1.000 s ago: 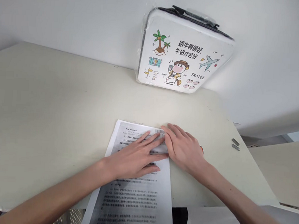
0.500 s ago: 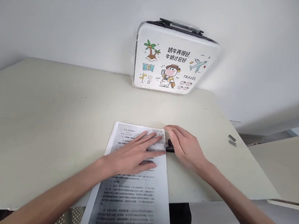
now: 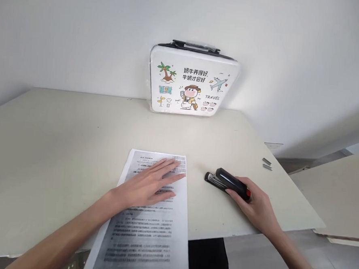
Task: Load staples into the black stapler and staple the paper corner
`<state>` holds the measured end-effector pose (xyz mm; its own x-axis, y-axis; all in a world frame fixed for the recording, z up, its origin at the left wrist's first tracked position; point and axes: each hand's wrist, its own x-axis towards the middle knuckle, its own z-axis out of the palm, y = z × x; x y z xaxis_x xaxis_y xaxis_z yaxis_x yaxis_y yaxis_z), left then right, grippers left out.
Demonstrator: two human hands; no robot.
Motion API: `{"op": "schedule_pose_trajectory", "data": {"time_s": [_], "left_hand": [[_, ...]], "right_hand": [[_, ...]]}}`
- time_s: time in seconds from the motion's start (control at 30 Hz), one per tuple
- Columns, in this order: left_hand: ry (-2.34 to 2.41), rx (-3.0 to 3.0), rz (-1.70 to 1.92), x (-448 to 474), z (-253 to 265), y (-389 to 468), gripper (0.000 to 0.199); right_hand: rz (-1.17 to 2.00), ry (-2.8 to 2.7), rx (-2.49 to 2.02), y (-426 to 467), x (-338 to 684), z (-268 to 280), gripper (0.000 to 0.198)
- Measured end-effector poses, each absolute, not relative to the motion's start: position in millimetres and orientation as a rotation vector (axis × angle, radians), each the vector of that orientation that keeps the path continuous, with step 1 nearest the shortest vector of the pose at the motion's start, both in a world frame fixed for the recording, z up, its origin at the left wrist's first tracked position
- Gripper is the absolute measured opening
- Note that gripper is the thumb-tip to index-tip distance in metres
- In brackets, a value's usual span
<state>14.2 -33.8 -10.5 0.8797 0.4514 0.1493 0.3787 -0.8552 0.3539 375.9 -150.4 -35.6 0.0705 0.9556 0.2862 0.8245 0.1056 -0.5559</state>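
Note:
My left hand (image 3: pixel 147 185) lies flat on a printed sheet of paper (image 3: pixel 142 246), its fingers spread towards the upper right corner. The sheet is on the table and its lower end hangs past the front edge. To the right of it, my right hand (image 3: pixel 256 204) grips the rear of a black stapler (image 3: pixel 231 182). The stapler's jaws are apart at the front and point left towards the sheet, with a gap of table between them. A red spot shows at its back end, by my fingers.
A white case (image 3: pixel 191 82) with cartoon prints stands against the wall at the back of the table (image 3: pixel 60 143). Two small strips of staples (image 3: pixel 267 164) lie near the right edge. Beyond that edge is another pale surface (image 3: pixel 340 193).
The stapler has come away from the sheet's right edge, moving right in my right hand. My left hand stays on the sheet. The camera view has shifted a little.

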Motion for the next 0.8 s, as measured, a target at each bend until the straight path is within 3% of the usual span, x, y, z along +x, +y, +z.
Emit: {"op": "schedule_pose_trajectory", "data": {"time_s": [0.2,0.4,0.8], "left_hand": [[1.084,2.738,0.314,-65.4,-2.1,-83.1,0.068],[1.213,2.784,0.178,-114.5,-8.7,-111.9,0.085],[1.052,2.742,0.221,106.2,-24.1,-31.3,0.070]], "right_hand": [[0.427,-1.663,-1.642,-154.8,383.5,-34.4,0.025],[0.173,-1.603,-1.536,-160.5,379.2,-36.4,0.018],[0.072,-1.510,-1.425,-169.3,383.9,-18.8,0.021]]}}
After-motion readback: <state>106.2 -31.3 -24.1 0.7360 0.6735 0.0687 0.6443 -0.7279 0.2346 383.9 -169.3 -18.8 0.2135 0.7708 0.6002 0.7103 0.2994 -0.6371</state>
